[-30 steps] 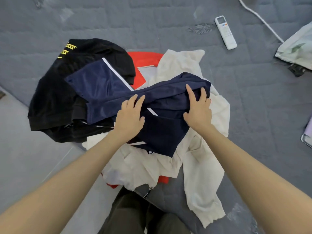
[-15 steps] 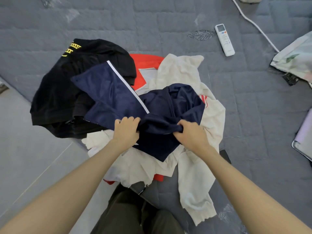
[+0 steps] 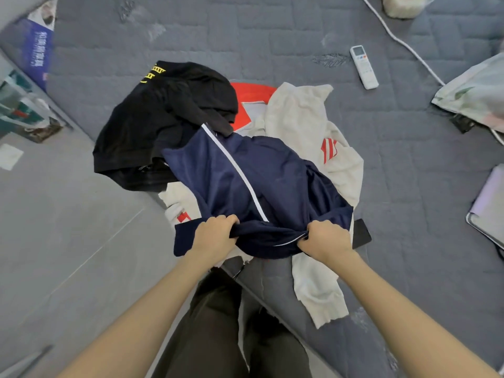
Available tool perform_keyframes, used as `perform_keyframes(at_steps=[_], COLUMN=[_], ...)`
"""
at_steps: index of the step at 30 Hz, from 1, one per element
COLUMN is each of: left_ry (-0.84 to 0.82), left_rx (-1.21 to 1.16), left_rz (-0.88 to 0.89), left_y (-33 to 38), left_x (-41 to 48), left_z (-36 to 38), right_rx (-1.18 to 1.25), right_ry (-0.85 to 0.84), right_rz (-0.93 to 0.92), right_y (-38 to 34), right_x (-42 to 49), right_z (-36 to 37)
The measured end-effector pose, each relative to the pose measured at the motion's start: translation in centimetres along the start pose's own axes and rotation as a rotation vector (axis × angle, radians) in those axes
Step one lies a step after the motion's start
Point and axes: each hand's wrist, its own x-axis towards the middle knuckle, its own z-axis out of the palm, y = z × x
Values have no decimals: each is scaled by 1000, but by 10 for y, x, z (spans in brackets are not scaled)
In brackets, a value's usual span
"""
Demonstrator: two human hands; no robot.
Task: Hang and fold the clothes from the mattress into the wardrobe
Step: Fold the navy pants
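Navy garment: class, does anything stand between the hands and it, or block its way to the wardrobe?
Nothing: the left hand and right hand both grip the navy garment at its near edge, atop the cream sweater. The wardrobe is out of view, so that path cannot be judged.

Left hand point(image 3: 215, 237) and right hand point(image 3: 324, 238) — both fisted, arms stretched forward.

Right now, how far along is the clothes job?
Done: nothing visibly; no wardrobe is in view. In hand: the left hand and right hand grip the navy garment by its near edge. Left: the black garment, cream sweater and red piece lie heaped on the mattress, unfolded.
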Motion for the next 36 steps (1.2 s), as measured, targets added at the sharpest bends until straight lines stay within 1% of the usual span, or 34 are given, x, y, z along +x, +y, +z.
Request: perform_keyframes(at_steps=[5, 8, 10, 12, 14, 17, 19, 21, 24, 26, 29, 31, 33, 34, 36], left_ry=[16, -23, -52, -37, 4, 59, 84, 99, 93, 98, 111, 119, 116, 112, 107], left_rx=[-65, -85, -81, -79, -88, -105, -117, -123, -134, -139, -160, -184, -216, -232, -268], left_rz=[31, 16, 29, 25, -6, -43, -64, -74, -72, -69, -71, -87, -107, -112, -121], left_y=[36, 43, 41, 35, 29, 19, 9, -3, -22, -35, -53, -63, -72, -75, -79], left_x=[-25, -31, -28, -21, -10, 12, 29, 45, 64, 73, 85, 90, 92, 91, 87], left_z=[23, 30, 28, 20, 8, -11, -25, -36, -53, -62, -74, -79, -82, -83, -85], right_rx=[-62, -32, 42, 143, 251, 365, 410, 423, 458, 445, 340, 264, 206, 213, 291], right_ry=[-58, -93, -120, -149, -101, 82, 175, 220, 239, 216, 184, 134, 39, 2, -38], right_rz=[103, 49, -5, -51, -84, -131, -163, -208, -265, -280, -268, -192, -100, -78, -100], right_y=[27, 36, 39, 37, 28, 5, -17, -43, -83, -107, -133, -140, -140, -139, -135], right_x=[-33, -40, -37, -30, -17, 9, 34, 62, 103, 126, 159, 177, 187, 189, 188], right_z=[14, 17, 13, 7, -2, -18, -31, -45, -59, -64, -66, -65, -61, -59, -57])
